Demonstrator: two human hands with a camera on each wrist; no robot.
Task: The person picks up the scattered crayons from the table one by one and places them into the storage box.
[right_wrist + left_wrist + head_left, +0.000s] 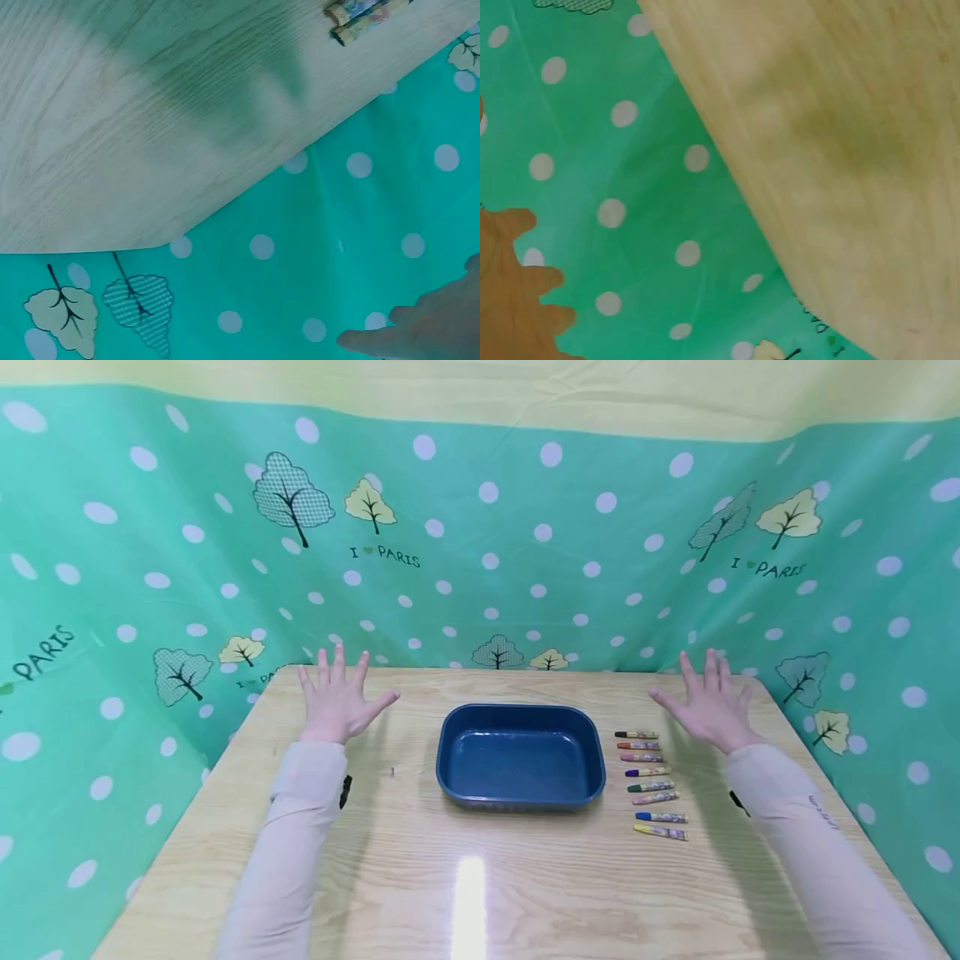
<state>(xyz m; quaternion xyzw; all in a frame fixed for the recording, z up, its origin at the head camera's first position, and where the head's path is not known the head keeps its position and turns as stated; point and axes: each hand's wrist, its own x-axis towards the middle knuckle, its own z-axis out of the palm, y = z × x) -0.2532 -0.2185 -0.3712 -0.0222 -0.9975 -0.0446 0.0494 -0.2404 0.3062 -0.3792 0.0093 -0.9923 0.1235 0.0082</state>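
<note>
Fingers spread wide, my left hand [334,700] is held out over the table's far left part with nothing in it. My right hand [708,703] is likewise spread and bare at the far right, just beyond the crayons. A dark blue rectangular basin [521,797] stands between the hands, its inside bare. Right of it several crayons lie in a loose column, from a black crayon [637,735] at the back to a blue crayon [661,817] and a yellow crayon [661,832] at the front. In the wrist views, parts of the left fingers [544,279] and right fingers [409,334] show at the edges.
The light wooden table [405,877] has rounded far corners. A green dotted curtain [517,568] with printed trees hangs along its back and both sides. A small dark mark [392,771] is on the tabletop left of the basin.
</note>
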